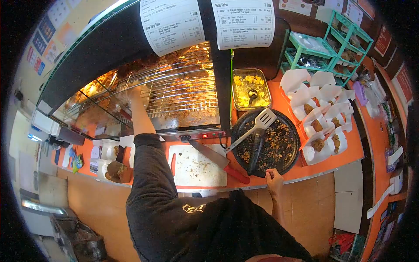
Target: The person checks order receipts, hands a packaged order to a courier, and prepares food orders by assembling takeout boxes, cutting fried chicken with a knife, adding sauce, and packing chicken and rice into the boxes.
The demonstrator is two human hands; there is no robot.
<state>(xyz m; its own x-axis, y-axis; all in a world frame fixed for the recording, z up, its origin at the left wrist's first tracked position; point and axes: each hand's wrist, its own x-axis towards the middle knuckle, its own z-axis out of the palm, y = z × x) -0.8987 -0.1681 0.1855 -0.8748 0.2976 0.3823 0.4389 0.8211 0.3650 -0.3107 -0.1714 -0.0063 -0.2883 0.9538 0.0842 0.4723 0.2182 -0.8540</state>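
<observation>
My left hand [136, 92] is inside the lit food warmer [183, 131], over the wire racks on its left side. It is blurred, so its fingers and anything in them cannot be made out. My right hand [274, 181] is at the near rim of a round black pan [288, 150], fingers curled together; what they hold, if anything, is hidden. Crumbs cover the pan. A slotted spatula [264, 118] and a black-handled utensil [256, 150] lie across it. Left of the pan, a knife [209, 153] with a red handle rests over the white cutting board [192, 168].
Open white boxes with fried pieces [321, 144] stand at the right. Behind the pan is a metal tray [235, 102] of yellow food. More boxes [117, 170] sit at the left counter edge. Paper slips [242, 26] hang above; green racks [312, 50] stand at the back right.
</observation>
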